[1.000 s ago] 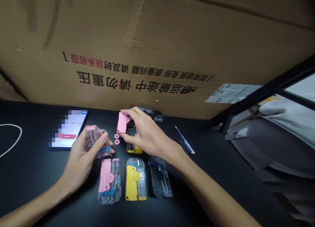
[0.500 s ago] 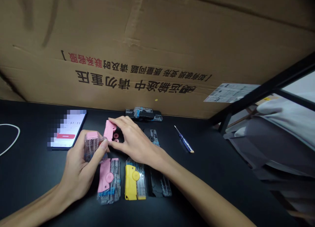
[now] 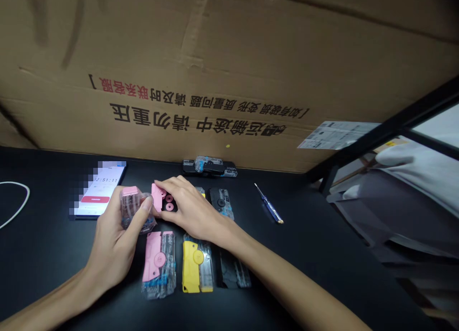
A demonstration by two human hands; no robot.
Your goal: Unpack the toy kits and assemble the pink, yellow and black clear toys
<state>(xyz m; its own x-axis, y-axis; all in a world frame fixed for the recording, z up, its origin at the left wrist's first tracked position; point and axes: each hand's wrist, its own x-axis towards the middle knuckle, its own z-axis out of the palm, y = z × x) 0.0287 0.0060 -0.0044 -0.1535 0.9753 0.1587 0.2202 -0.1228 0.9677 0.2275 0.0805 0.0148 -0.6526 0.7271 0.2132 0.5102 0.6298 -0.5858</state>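
My left hand (image 3: pixel 118 233) is closed around a clear plastic casing with a pink end (image 3: pixel 132 209), held a little above the table. Between the thumb and fingers of my right hand (image 3: pixel 186 206) is a flat pink plastic piece (image 3: pixel 156 197), close to the casing's right side. Two small pink discs (image 3: pixel 169 206) lie just under my right palm. Nearer to me rest a pink-and-clear plastic unit (image 3: pixel 158 264), a yellow-and-clear unit (image 3: pixel 197 265) and a dark clear unit (image 3: pixel 234 269), the last partly covered by my right forearm.
A phone (image 3: pixel 102 190) showing a timer lies at the left, near a white cable (image 3: pixel 25 202). On the right is a small screwdriver (image 3: pixel 268 204). More dark clear units (image 3: pixel 210 166) lie by the large cardboard box (image 3: pixel 215 58). A black metal frame (image 3: pixel 387 130) stands at the right.
My right hand has moved slightly down with the pink piece, away from the back of the table. The casing in my left hand has shifted slightly left and tilted.
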